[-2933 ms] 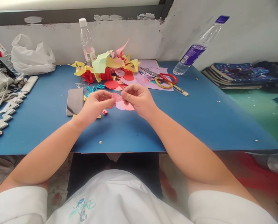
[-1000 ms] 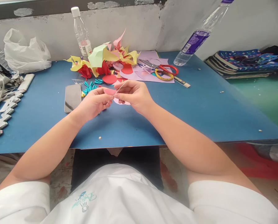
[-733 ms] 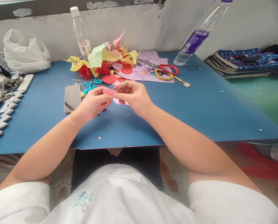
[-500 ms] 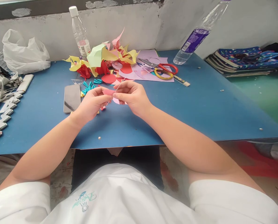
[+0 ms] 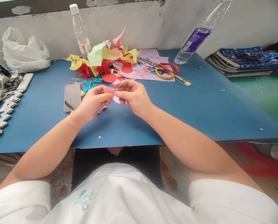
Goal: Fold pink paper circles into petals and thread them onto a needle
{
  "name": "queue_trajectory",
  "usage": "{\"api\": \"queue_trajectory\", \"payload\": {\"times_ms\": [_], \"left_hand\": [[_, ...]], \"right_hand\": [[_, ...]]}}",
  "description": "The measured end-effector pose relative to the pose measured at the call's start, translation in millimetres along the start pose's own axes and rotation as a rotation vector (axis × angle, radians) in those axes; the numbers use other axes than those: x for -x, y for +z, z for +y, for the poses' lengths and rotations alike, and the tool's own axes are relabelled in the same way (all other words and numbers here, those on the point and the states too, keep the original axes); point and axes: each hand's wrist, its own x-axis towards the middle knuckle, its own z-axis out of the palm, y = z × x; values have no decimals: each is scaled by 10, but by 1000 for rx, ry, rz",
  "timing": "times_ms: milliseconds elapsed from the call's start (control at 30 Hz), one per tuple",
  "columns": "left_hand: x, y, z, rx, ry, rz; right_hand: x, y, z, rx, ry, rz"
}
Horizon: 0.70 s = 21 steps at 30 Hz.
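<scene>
Above the blue table, my left hand [image 5: 97, 101] pinches a piece of pink paper [image 5: 109, 89] between thumb and fingers. My right hand [image 5: 133, 95] meets it at the paper's right edge, closed on a thin pale stick [image 5: 122, 83] that slants up past the fingers and shows again below the paper. Whether the paper is wrapped around the stick I cannot tell. Behind and below the hands lie small rolled teal paper pieces [image 5: 89, 84], a pale pink paper piece [image 5: 116, 99] and a red paper circle [image 5: 109, 77].
A phone [image 5: 72, 97] lies left of my hands. Crumpled coloured paper [image 5: 97, 56], scissors [image 5: 164, 71] and purple paper sheets [image 5: 134, 73] sit behind. Plastic bottles [image 5: 81, 40] [image 5: 195, 40], a white bag [image 5: 25, 51] and a folded-paper chain [image 5: 3, 119] stand or lie around the table [image 5: 187, 118].
The thin stick now slants up a little higher and further right above my right fingers. Both hands stay in almost the same place; the whole view has shifted very slightly.
</scene>
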Motion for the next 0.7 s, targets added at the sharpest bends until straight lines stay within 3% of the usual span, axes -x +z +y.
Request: {"api": "queue_trajectory", "payload": {"times_ms": [700], "left_hand": [[-50, -30, 41, 33, -57, -68]], "right_hand": [[22, -27, -54, 27, -9, -26]]}}
